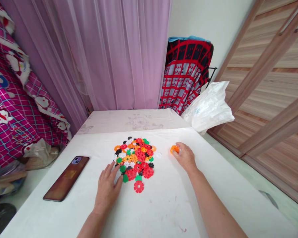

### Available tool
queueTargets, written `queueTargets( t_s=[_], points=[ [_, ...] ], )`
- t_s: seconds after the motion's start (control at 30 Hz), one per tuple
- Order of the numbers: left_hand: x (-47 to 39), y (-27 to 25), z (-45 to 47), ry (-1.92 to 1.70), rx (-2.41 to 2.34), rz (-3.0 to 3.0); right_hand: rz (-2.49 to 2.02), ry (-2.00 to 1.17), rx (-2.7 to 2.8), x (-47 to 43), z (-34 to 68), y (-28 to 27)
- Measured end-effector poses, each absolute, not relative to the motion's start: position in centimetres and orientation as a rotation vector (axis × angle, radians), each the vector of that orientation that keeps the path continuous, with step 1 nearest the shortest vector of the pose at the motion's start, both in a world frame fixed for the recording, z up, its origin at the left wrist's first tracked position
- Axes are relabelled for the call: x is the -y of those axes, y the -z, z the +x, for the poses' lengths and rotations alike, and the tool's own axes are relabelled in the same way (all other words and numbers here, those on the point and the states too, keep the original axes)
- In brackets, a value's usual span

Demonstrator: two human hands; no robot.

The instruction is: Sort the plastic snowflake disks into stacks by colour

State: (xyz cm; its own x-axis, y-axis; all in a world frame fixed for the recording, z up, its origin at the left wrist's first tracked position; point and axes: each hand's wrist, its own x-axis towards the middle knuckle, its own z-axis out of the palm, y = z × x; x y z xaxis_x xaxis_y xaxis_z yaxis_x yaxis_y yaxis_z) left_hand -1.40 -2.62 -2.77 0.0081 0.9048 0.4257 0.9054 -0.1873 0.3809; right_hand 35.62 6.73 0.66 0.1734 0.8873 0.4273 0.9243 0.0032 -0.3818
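A heap of flower-shaped plastic discs (140,154) in red, orange, green, black and white covers the middle of the table. At its left edge rests my left hand (108,185), fingers spread, the tips by the green and black discs. To the right of the heap, my right hand (185,156) pinches orange discs (174,149) between thumb and fingers at the table surface; how many is hidden. One white disc (159,154) lies apart between the heap and my right hand. Nearest to me is a red disc (138,186) with a white centre.
A phone (67,178) in a brown case lies at the left of the white-covered table (164,211). Beyond the right far corner is a white plastic bag (208,107). A purple curtain (119,56) hangs behind, and a wooden wardrobe (268,86) stands at right.
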Motion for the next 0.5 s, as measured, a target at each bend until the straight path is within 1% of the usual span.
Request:
queueTargets(
  t_s=[0.17,0.33,0.5],
  points=[
    [2.72,2.66,-1.44,0.937,2.030,-2.234,-1.836,0.137,1.802,-6.57,35.28,-0.80],
    [2.69,2.61,-1.49,0.934,2.038,-2.241,-1.930,0.033,1.907,-7.04,35.00,-1.03],
    [2.72,2.51,-1.36,0.937,2.016,-2.238,-1.987,-0.015,1.892,-7.22,35.36,-0.83]
  ],
)
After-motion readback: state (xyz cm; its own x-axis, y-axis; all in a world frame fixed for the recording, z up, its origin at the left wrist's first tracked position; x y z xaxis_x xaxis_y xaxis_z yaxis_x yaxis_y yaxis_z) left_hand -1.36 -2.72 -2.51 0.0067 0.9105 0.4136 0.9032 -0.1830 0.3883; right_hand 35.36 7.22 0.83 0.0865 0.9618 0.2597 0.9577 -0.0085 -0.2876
